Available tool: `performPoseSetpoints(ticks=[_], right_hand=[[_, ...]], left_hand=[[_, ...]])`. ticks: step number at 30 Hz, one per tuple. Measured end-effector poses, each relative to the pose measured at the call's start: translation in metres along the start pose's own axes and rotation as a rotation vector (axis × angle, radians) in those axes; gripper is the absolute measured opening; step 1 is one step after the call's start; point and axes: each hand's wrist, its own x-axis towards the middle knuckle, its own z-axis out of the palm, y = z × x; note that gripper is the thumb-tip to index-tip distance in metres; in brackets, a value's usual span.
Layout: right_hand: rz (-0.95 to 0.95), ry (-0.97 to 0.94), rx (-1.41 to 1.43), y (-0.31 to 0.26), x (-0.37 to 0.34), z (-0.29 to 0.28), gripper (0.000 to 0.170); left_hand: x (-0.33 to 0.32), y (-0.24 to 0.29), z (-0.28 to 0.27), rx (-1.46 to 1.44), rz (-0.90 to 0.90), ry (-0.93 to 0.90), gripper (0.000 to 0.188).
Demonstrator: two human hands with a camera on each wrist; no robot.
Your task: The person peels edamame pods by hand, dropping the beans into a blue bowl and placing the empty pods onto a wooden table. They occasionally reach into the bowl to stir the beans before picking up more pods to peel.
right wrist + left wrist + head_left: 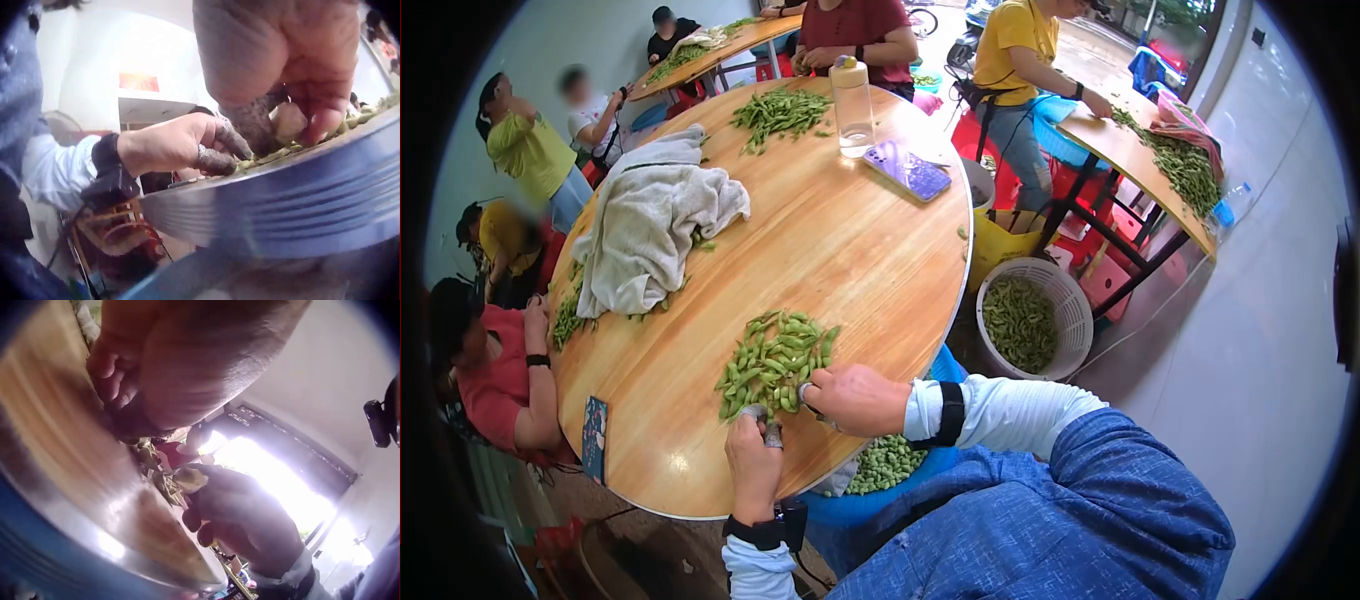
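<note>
Checking left hand [754,462] from my remote post: wrapped fingers touching green pods [775,358]; pinching or not, can't tell. Pods heaped on table [850,270]; likely light, springy, bruise-prone; I'd hold near tips. Right hand [862,396] beside heap, fingers curled; can't tell if gripping anything. Blue tub [840,508] below table edge: shelled beans [887,465]. White basket [1075,318], farther right: more pods.
</note>
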Motion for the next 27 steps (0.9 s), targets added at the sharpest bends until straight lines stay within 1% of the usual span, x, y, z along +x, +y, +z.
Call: performPoseSetpoints(ticks=[1, 3, 4, 6, 7, 8, 9, 11, 12, 15, 16, 19, 20, 22, 23, 25, 26, 27], right_hand=[[0.03, 0.057, 0.089, -0.001, -0.002, 0.0, 0.024], [0.08, 0.163, 0.276, -0.006, -0.006, -0.001, 0.019], [0.199, 0.087, 0.624, -0.006, -0.007, -0.004, 0.019], [0.44, -0.125, 1.33, -0.004, -0.009, -0.015, 0.02], [0.466, -0.097, 1.518, -0.005, -0.012, -0.017, 0.022], [0.449, -0.083, 1.593, -0.005, -0.015, -0.015, 0.022], [0.436, -0.063, 1.667, -0.005, -0.016, -0.012, 0.023], [0.431, -0.026, 1.58, -0.016, -0.015, -0.014, 0.026], [0.43, -0.002, 1.533, -0.021, -0.014, -0.014, 0.028], [0.433, -0.079, 1.398, -0.021, -0.008, 0.007, 0.031], [0.439, -0.005, 1.401, -0.024, -0.007, 0.011, 0.032], [0.5, 0.11, 1.397, -0.031, -0.004, -0.002, 0.032], [0.406, 0.178, 1.3, -0.026, -0.003, 0.001, 0.033], [0.23, 0.304, 1.1, -0.01, -0.006, 0.009, 0.036], [0.32, 0.238, 1.123, -0.008, -0.009, -0.002, 0.034], [0.494, 0.104, 1.162, -0.004, -0.016, -0.031, 0.033], [0.485, 0.048, 1.207, 0.01, -0.024, -0.021, 0.032], [0.5, 0.043, 1.211, 0.013, -0.028, -0.021, 0.031]], left_hand=[[0.0, 0.0, -0.001, 0.02, -0.001, -0.012, 0.022], [-0.002, 0.006, -0.005, -0.029, -0.094, -0.085, 0.023], [-0.006, 0.007, -0.008, -0.048, -0.156, -0.117, 0.024], [-0.013, 0.001, -0.006, -0.313, -0.233, -0.087, 0.023], [-0.015, -0.002, -0.002, -0.447, -0.267, -0.058, 0.023], [-0.015, -0.005, 0.005, -0.761, -0.264, 0.028, 0.022], [-0.015, 0.002, 0.001, -0.94, -0.319, 0.064, 0.022], [-0.015, 0.016, -0.006, -1.306, -0.41, 0.133, 0.023], [-0.016, 0.014, -0.005, -1.401, -0.408, 0.139, 0.023], [-0.018, 0.024, 0.001, -1.407, -0.38, 0.213, 0.021], [-0.019, 0.027, 0.003, -1.388, -0.341, 0.234, 0.023], [-0.02, 0.035, 0.008, -1.36, -0.306, 0.257, 0.026], [-0.02, 0.03, 0.009, -1.31, -0.285, 0.26, 0.026], [-0.018, 0.022, 0.007, -1.075, -0.222, 0.318, 0.022], [-0.017, 0.019, 0.006, -0.958, -0.19, 0.342, 0.02], [-0.014, 0.014, -0.002, -0.768, -0.12, 0.249, 0.017], [-0.013, 0.014, -0.005, -0.672, -0.085, 0.204, 0.016], [-0.011, 0.018, -0.008, -0.553, -0.021, 0.151, 0.017]])
